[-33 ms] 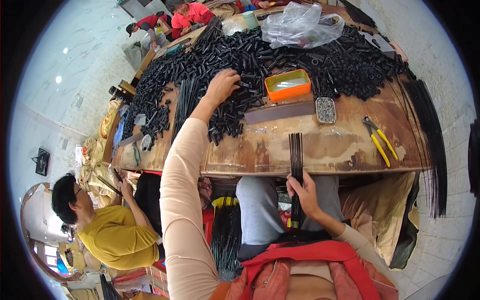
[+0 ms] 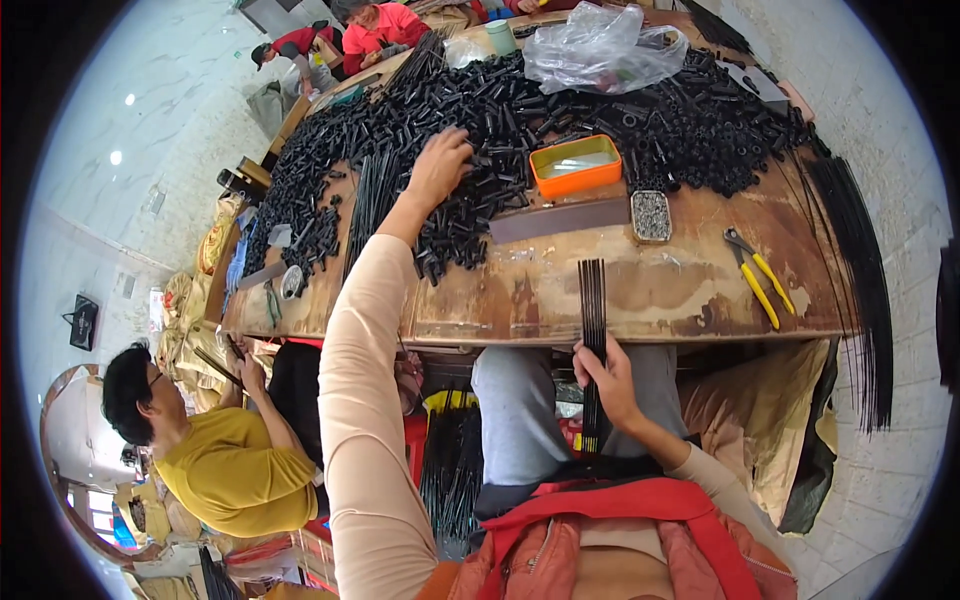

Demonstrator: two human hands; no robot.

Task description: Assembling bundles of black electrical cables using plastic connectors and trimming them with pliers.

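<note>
My left hand (image 2: 440, 168) is stretched out over a heap of short black tube-shaped parts (image 2: 390, 130) on the wooden table. Its fingers are bent and slightly apart, with the tips down among the parts; no part shows clearly in its grasp. Near the table's front edge, my right hand (image 2: 610, 378) is closed around a bundle of thin black rods (image 2: 592, 300). The rods stand roughly parallel, pointing away from me, and their lower ends reach down to my lap. More dark rods (image 2: 372, 200) lie on the table beside my left forearm.
On the table (image 2: 480, 310) are an orange box (image 2: 577, 184), a flat dark bar (image 2: 560, 221), a clear tray of small metal pieces (image 2: 651, 216) and yellow-handled pliers (image 2: 762, 280). A plastic bag (image 2: 605, 50) rests atop the heap. Long black rods (image 2: 850, 280) overhang the right edge. A person in yellow (image 2: 235, 460) sits at left.
My left hand has shifted slightly up and to the left over the heap. My right hand still holds the rods and has barely moved.
</note>
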